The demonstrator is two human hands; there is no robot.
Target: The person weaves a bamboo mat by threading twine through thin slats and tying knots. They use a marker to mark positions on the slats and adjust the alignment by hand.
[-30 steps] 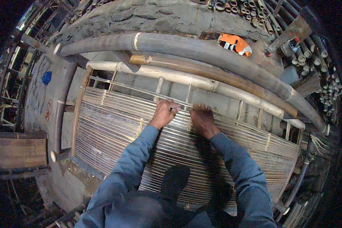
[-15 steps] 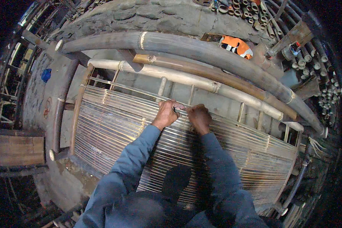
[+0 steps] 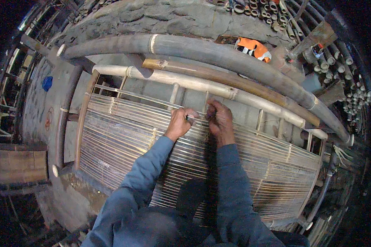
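A panel of thin, pale bamboo slats (image 3: 127,119) lies in front of me, its long slats running left to right across a few crosspieces. At the panel's far edge, near the middle, my left hand (image 3: 179,124) is closed with thumb and forefinger about a slat. Just to its right, my right hand (image 3: 221,121) is lifted slightly over the same edge, its fingers curled in a pinch. Whatever sits between those fingertips is too small to make out. Shadow from my body darkens the middle slats.
Beyond the panel run a pale bamboo pole (image 3: 181,78), a brown bamboo pole (image 3: 235,88) and a thick grey pole (image 3: 193,45). An orange and white cloth (image 3: 253,48) lies behind them. Cut bamboo tubes (image 3: 268,10) are piled at the back right. A blue scrap (image 3: 47,83) lies left.
My right hand has moved away from my left hand, slightly up and to the right, with its fingers turned upward. The left hand stays at the same place on the edge.
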